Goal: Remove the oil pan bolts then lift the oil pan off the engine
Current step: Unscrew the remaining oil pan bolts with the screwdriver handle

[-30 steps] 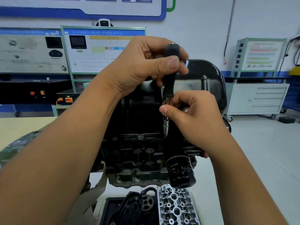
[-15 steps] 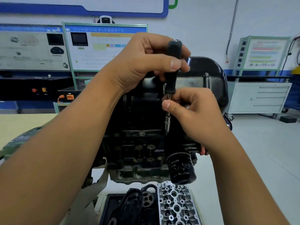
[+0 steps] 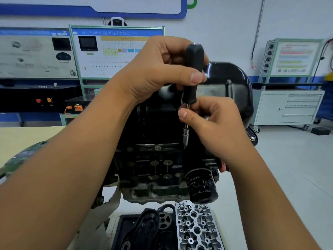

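two hands [image 3: 158, 73], one driver [image 3: 192, 73], one engine [image 3: 155, 159]

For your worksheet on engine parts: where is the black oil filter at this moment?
In the head view, the oil filter sits lower centre-right, sticking out of the engine block below the right hand and just above the silver cylinder head.

left hand [image 3: 158, 69]: thumb slid along the driver [image 3: 192, 74] handle, toward its right side | right hand [image 3: 212, 123]: thumb edged up the shaft, closer to the handle | driver: tip sat just over the flange bolt throughout, tilt barely shifted | view: nudged slightly
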Available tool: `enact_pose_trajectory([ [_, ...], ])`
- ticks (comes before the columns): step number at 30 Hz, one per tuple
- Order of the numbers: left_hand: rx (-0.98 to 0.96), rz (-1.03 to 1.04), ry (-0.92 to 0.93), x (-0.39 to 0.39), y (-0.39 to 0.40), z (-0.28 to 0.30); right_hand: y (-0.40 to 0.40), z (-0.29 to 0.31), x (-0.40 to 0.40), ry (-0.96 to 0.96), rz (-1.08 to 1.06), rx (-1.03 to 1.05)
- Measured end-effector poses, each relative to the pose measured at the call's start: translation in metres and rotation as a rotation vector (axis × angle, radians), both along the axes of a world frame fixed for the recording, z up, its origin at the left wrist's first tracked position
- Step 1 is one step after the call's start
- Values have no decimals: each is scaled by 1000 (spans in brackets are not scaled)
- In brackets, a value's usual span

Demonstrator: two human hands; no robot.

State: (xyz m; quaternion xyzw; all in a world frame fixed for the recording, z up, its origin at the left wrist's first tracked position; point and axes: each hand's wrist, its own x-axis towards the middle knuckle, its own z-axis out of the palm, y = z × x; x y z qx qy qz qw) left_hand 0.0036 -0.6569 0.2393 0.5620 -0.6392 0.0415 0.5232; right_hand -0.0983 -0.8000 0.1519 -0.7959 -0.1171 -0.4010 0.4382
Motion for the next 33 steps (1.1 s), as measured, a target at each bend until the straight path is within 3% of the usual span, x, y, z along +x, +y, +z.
enact_pose_trajectory([
  [21,4,19,23,-4,2,-1,1,-3,2,-121,-53,-13],
  [33,-50,89,-21,-7,-3,-4,-8,3,-3,-70,-67,9],
])
